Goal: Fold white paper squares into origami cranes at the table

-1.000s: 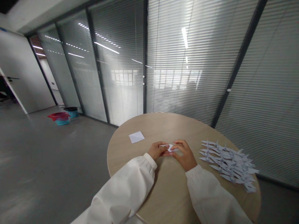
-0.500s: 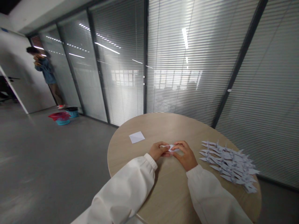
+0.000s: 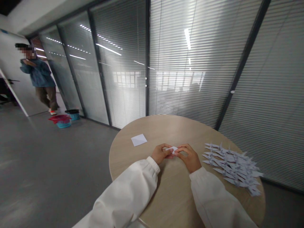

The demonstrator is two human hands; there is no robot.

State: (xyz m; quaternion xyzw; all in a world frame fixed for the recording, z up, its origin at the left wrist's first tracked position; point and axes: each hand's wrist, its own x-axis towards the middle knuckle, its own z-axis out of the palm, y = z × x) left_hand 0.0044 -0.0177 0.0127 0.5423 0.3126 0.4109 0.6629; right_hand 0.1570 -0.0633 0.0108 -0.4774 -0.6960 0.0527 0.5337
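Between my two hands, over the middle of the round wooden table [image 3: 166, 190], is a small folded piece of white paper [image 3: 174, 149]. My left hand [image 3: 162, 154] pinches its left side between thumb and fingers. On the paper's right side my right hand [image 3: 188, 156] is closed, thumb and fingertips together at the edge. The fingers cover much of the paper, so its exact folds are hidden. A flat square of white paper [image 3: 139, 140] with a diagonal crease lies to the left of my hands.
Many folded paper cranes [image 3: 234, 166] stand in rows on the table's right side. Glass partitions with blinds [image 3: 190, 95] rise behind the table. Bins with red [image 3: 60, 119] and black [image 3: 72, 112] liners stand on the floor near a person [image 3: 40, 76] at the doorway.
My right fingers have closed in slightly on the paper's right edge. My left hand has hardly moved. The person at the doorway has stepped further into the room.
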